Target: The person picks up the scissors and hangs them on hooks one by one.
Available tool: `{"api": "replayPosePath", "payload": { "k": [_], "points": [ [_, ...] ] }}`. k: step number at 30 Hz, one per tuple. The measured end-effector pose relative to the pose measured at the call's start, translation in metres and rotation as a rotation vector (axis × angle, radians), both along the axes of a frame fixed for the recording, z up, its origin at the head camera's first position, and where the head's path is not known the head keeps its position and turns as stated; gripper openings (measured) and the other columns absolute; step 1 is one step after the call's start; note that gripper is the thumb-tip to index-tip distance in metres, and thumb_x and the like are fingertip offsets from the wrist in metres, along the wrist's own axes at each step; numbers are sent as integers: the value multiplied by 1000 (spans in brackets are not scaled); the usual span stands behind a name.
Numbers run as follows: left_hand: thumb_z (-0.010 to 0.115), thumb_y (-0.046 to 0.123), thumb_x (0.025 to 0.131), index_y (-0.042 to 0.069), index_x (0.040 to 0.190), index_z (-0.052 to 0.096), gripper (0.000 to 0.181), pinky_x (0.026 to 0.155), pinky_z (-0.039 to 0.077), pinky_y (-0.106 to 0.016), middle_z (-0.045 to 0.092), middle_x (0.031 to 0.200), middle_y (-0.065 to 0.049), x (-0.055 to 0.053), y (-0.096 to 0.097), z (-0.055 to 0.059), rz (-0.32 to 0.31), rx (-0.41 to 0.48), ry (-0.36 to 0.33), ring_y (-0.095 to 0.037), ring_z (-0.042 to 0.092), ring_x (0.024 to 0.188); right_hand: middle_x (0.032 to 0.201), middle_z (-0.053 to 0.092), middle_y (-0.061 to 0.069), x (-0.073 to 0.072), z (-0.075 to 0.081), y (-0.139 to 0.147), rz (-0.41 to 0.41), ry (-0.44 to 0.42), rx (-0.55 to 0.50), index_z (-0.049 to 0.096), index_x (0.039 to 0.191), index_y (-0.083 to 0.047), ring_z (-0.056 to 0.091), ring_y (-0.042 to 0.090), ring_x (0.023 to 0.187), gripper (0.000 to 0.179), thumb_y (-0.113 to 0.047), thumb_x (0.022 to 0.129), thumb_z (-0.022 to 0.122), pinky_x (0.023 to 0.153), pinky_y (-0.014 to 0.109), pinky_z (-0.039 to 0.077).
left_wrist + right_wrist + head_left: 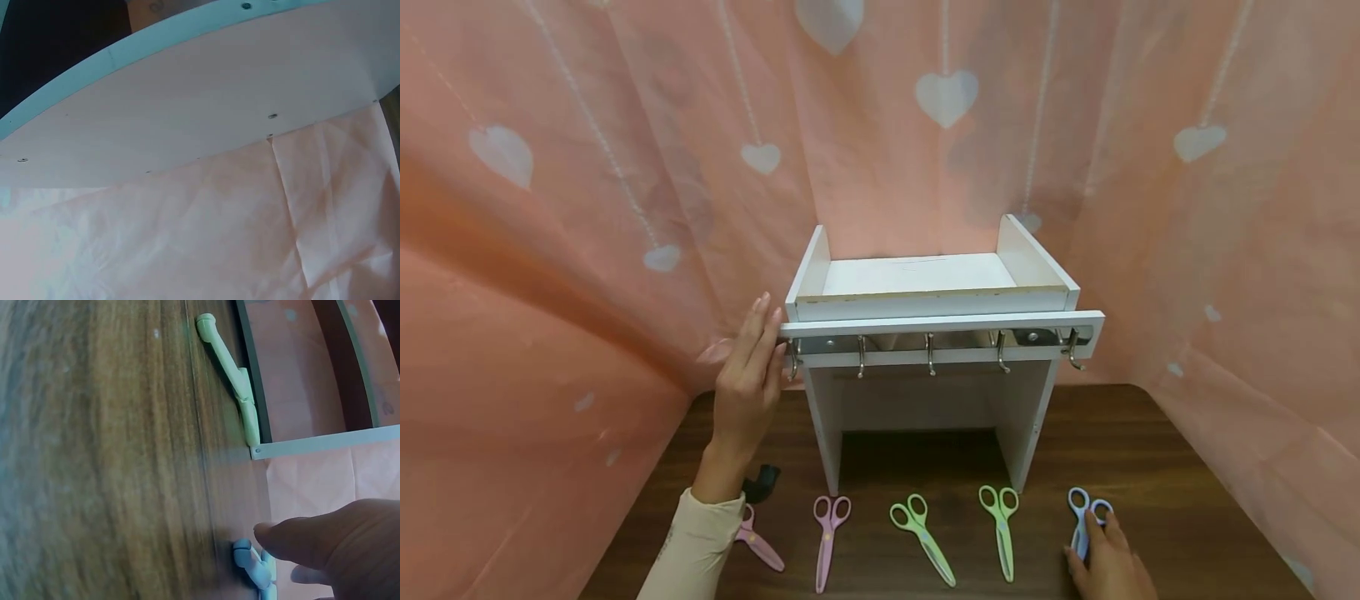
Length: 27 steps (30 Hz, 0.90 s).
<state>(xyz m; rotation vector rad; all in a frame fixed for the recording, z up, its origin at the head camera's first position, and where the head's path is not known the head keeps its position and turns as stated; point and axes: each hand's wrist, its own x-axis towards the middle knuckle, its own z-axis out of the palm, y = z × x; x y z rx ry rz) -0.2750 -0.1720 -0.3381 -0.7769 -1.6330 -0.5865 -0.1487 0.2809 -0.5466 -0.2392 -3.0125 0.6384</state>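
In the head view a white hook rail point(940, 321) with several metal hooks runs across the front of a small white shelf unit point(925, 304). My left hand point(745, 383) rests against the rail's left end, fingers straight and pointing up. At the lower right my right hand point(1112, 558) reaches over blue scissors point(1081, 533) lying on the table. Its fingertips overlap the handles, with the thumb beside them. In the right wrist view the thumb point(306, 537) extends straight close to the blue scissors point(256, 569). The left wrist view shows a white panel point(187, 112), not the left hand.
Two green scissors point(925, 537) and two pink scissors point(825, 542) lie in a row on the brown wooden table point(1120, 442). A black object point(762, 483) is partly hidden by the left wrist. Pink cloth point(625, 125) with white hearts hangs around the table.
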Motion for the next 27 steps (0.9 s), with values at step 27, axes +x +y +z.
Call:
{"api": "replayPosePath", "payload": {
  "k": [27],
  "points": [
    [56, 2, 103, -10, 135, 59, 35, 111, 44, -33, 57, 142, -24, -8, -4, 9, -67, -90, 54, -43, 55, 130, 118, 56, 40, 2, -1, 2, -76, 89, -49, 52, 124, 17, 59, 59, 105, 55, -9, 82, 77, 81, 67, 51]
  ]
}}
